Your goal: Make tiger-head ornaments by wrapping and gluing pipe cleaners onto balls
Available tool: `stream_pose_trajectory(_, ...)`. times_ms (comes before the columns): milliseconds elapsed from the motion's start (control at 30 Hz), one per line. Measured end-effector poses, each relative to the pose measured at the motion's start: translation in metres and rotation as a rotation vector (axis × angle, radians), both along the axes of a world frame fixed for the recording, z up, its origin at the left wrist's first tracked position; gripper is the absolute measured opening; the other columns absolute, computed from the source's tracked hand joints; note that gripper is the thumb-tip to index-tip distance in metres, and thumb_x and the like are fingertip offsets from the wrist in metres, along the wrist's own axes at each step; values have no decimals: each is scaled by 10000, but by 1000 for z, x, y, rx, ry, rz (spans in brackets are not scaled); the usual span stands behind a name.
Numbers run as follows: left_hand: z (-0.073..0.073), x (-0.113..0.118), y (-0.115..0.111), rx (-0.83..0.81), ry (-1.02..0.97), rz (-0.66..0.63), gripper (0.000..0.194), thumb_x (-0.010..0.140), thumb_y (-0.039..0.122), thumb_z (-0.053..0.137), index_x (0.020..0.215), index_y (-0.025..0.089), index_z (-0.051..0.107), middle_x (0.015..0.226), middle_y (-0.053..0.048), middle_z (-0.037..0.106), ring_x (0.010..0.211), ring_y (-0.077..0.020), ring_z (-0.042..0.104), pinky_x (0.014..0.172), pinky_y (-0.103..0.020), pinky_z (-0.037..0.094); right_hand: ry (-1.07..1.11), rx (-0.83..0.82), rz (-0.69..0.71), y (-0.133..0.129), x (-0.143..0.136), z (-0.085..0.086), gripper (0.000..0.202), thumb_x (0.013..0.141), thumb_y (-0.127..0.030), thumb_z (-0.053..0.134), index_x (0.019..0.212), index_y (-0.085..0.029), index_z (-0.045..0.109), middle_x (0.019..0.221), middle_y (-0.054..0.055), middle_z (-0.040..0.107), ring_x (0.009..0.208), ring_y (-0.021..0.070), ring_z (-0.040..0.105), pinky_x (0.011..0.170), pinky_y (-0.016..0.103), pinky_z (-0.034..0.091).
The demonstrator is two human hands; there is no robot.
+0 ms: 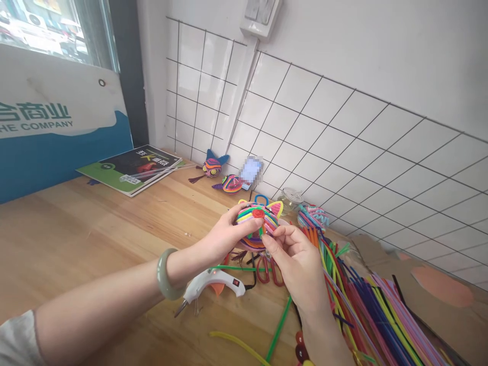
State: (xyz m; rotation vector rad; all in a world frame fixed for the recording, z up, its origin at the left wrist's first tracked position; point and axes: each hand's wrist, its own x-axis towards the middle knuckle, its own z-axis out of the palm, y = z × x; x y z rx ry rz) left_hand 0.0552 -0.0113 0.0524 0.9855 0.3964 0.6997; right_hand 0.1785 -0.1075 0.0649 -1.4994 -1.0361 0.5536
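Note:
A rounded, multicoloured pipe-cleaner craft with pointed pink and yellow ears and a red spiral is held above the table. My left hand grips it from the left, thumb across its front near the red spiral. At its lower right side, my right hand has thumb and index finger pinched close together; whatever lies between those fingertips is too small to make out. Below the craft are red-handled scissors and a white glue gun, its nozzle toward the lower left.
Many coloured pipe cleaners spread over the right side, beside cardboard. Finished crafts, a phone and a glass jar line the back by the wire grid. Books lie at the back left.

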Motion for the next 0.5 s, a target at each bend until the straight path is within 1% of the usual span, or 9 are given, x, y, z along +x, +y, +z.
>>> stream_pose_trajectory(133, 1, -1, -1, 1, 2, 2, 529, 765, 414, 775, 1198, 193, 565, 1103, -73, 638, 823, -182, 663, 621, -284, 588, -73, -5, -69, 0, -5, 1, 291, 744, -432, 764, 792, -219, 573, 634, -56, 475, 596, 112, 466, 545, 220, 417)
stream_pose_trajectory(233, 2, -1, -1, 1, 2, 13, 514, 763, 398, 779, 1186, 190, 576, 1043, -57, 652, 806, -172, 661, 597, -260, 582, -119, -2, -99, -1, -7, 3, 277, 727, -415, 762, 777, -219, 573, 637, -51, 480, 589, 114, 468, 525, 218, 406)
stream_pose_trajectory(400, 2, 0, -2, 15, 14, 32, 511, 758, 383, 788, 1184, 184, 589, 1037, -54, 666, 808, -160, 668, 603, -232, 579, -115, -13, -90, -2, -7, 5, 285, 704, -407, 765, 750, -214, 561, 619, -53, 473, 577, 114, 460, 524, 222, 401)
stream_pose_trajectory(500, 2, -1, -2, 23, 26, 25, 494, 774, 378, 775, 1189, 190, 584, 1034, -50, 662, 799, -155, 671, 596, -225, 579, -96, -25, -67, -3, -6, 5, 296, 713, -416, 765, 762, -212, 557, 616, -55, 474, 575, 113, 452, 528, 223, 391)
